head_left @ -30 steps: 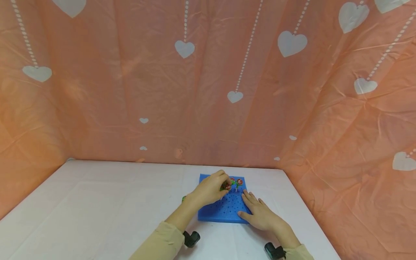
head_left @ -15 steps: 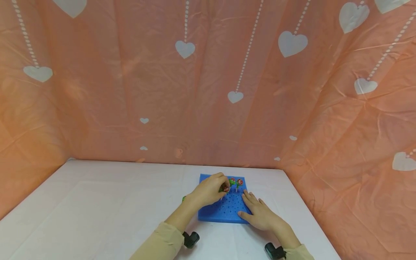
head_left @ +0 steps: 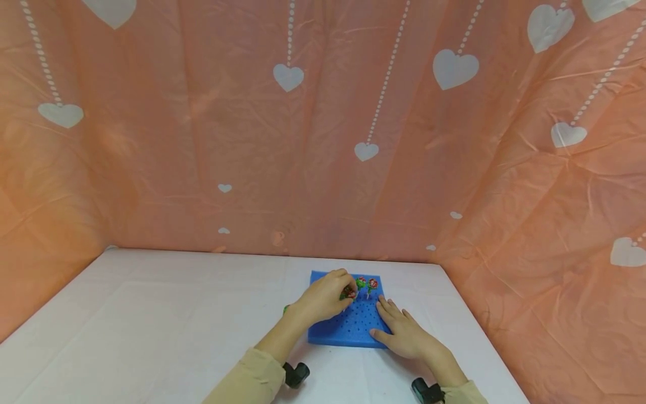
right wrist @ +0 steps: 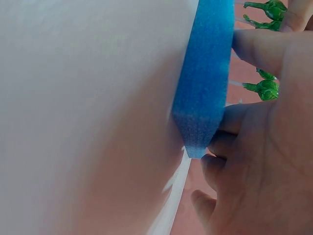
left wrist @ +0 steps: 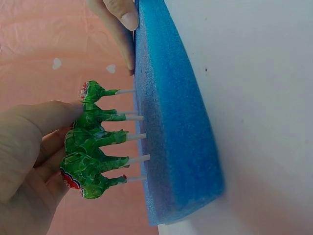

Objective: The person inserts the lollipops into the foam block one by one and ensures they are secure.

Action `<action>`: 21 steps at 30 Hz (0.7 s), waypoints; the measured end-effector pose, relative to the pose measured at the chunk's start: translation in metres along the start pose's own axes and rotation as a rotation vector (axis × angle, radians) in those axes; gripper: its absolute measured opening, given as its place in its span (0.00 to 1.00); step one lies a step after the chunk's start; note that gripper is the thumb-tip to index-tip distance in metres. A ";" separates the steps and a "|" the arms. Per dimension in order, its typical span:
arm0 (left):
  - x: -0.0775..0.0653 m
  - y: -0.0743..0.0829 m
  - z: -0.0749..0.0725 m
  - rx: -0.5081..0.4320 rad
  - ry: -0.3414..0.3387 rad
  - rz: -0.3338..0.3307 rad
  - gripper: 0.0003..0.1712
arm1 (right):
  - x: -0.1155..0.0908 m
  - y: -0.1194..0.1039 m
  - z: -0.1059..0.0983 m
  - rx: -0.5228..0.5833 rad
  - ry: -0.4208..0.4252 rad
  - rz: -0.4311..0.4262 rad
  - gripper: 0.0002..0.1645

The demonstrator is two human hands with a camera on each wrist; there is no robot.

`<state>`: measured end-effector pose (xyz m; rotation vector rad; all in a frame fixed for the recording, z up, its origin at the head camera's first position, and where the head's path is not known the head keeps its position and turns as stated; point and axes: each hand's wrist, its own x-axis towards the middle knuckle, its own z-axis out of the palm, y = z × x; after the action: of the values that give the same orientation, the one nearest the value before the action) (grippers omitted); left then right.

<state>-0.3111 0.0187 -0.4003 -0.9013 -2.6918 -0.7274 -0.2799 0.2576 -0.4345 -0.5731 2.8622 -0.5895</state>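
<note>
A blue foam block (head_left: 348,331) with rows of small holes lies on the white table. Several lollipops in green wrappers, red and white on top, stand in it on white sticks. My left hand (head_left: 325,294) reaches over the block's far left part and pinches a lollipop (left wrist: 95,116) by its wrapped head. In the left wrist view its stick points down to the foam, in line with the other lollipops (left wrist: 90,178). My right hand (head_left: 404,334) rests with spread fingers on the block's right edge. In the right wrist view its fingertips (right wrist: 244,46) touch the foam.
A white cloth covers the table (head_left: 151,325). Behind it and to the sides hangs an orange curtain (head_left: 323,213) with white hearts. Something small and green (head_left: 285,308) shows just left of my left wrist.
My left hand has dropped slightly toward the foam with the lollipop, then stayed almost still. My right hand has kept its place on the block's edge.
</note>
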 end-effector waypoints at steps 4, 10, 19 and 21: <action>-0.001 0.000 0.000 0.002 0.008 -0.002 0.09 | 0.000 -0.001 0.001 0.004 0.001 -0.003 0.48; -0.003 0.001 -0.003 0.000 0.018 0.016 0.11 | 0.000 -0.001 0.000 0.010 0.000 -0.008 0.48; -0.013 0.001 -0.025 0.007 0.052 -0.006 0.14 | 0.000 -0.001 -0.002 0.017 0.004 -0.016 0.49; -0.017 0.000 -0.032 0.012 0.061 -0.008 0.14 | 0.000 0.000 -0.002 0.021 0.005 -0.017 0.49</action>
<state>-0.2963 -0.0068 -0.3790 -0.8515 -2.6454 -0.7282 -0.2801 0.2580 -0.4325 -0.5940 2.8545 -0.6239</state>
